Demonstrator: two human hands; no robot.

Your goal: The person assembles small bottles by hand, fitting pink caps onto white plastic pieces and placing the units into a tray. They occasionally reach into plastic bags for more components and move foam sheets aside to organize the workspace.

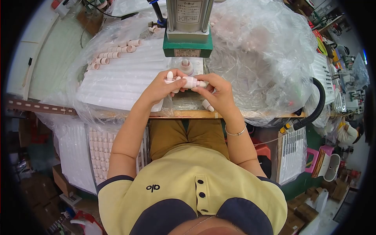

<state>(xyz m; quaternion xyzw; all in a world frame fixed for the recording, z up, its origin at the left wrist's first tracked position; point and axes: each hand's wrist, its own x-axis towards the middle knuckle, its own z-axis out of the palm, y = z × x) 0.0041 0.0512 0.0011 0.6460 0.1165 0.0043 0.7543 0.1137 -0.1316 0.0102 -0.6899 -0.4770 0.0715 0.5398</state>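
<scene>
My left hand (166,85) is closed around a small pale pink cosmetic tube (190,82), which lies on its side between both hands. A white round-tipped piece (169,75) also sticks up from the fingers of that hand. My right hand (216,89) pinches the whitish narrow end of the tube with thumb and fingers. Just beyond the hands, a pink part (186,68) sits upright beneath the press (188,49), which has a green block. Near the table's front edge, by the right fingers, lies another pink-and-white piece (208,105).
Several pink caps (113,55) lie in rows on white foam (117,84) to the left. Crumpled clear plastic (262,58) covers the right side. A black corrugated hose (319,103) curves at the far right. Below left stands a tray of pink pieces (102,150).
</scene>
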